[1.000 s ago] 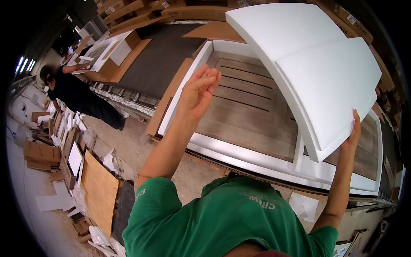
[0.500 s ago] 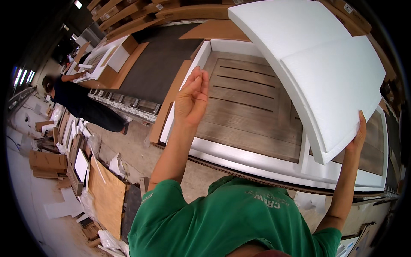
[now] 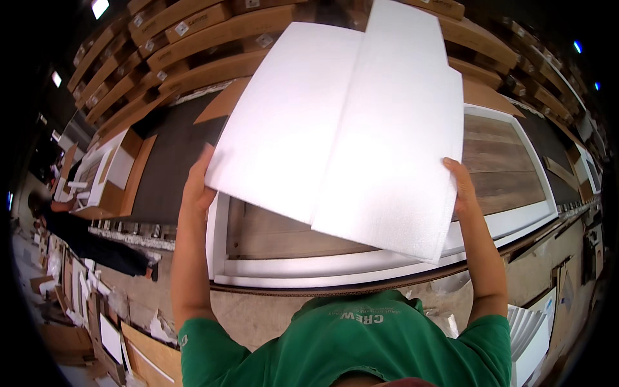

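Note:
Two overlapping white foam sheets, a left one [image 3: 277,122] and a right one [image 3: 393,148], are held up, tilted, in front of me. My left hand [image 3: 198,179] grips the left sheet's outer edge near its lower corner, its fingers partly hidden behind it. At the opposite edge my right hand [image 3: 460,187] has its thumb on the front face and the other fingers behind. Under the sheets lies a greyish-brown wooden furniture piece [image 3: 500,164], bordered by white foam strips [image 3: 290,266] in an open carton. The sheets cover much of it.
A dark conveyor surface [image 3: 171,155] runs behind and beside the carton. Stacks of long brown cartons [image 3: 213,48] rise at the back. A person [image 3: 97,242] works at another open box [image 3: 116,174] on the left. Boards and scrap [image 3: 148,348] lie at the lower left.
My left hand, earlier raised off the foam, now grips the left edge. The sheets have swung left and now face me, covering more of the wooden piece. My view has turned right.

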Motion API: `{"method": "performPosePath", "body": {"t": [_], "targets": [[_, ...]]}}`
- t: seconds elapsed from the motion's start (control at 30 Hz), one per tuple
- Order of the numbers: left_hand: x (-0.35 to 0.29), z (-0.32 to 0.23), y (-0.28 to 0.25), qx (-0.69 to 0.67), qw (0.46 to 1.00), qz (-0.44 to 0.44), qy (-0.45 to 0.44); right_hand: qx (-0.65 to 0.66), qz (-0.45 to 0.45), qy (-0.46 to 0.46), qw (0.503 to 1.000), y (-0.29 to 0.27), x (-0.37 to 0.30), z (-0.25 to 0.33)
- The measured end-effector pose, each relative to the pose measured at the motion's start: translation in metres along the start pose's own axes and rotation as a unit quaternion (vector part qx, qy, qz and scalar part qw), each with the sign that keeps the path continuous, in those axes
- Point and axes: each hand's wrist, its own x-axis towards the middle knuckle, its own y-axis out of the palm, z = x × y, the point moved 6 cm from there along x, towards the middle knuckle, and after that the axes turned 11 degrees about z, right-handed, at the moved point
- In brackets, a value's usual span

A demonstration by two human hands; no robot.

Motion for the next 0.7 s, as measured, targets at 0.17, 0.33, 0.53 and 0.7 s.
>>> {"method": "performPosePath", "body": {"t": [0.17,0.33,0.53,0.7], "targets": [[-0.015,0.016,-0.001,0.175,0.980,0.023,-0.095,-0.135,0.012,-0.071,0.988,0.001,0.007,0.017],[-0.029,0.021,0.003,0.137,0.990,0.017,-0.010,-0.657,-0.072,-0.121,0.740,0.001,0.022,0.024],[-0.070,0.024,0.037,0.119,0.993,-0.023,0.012,-0.691,-0.037,-0.098,0.716,0.062,0.023,0.009],[-0.099,0.027,0.064,0.096,0.993,-0.051,0.047,-0.579,-0.036,-0.036,0.814,0.088,0.028,0.019]]}}
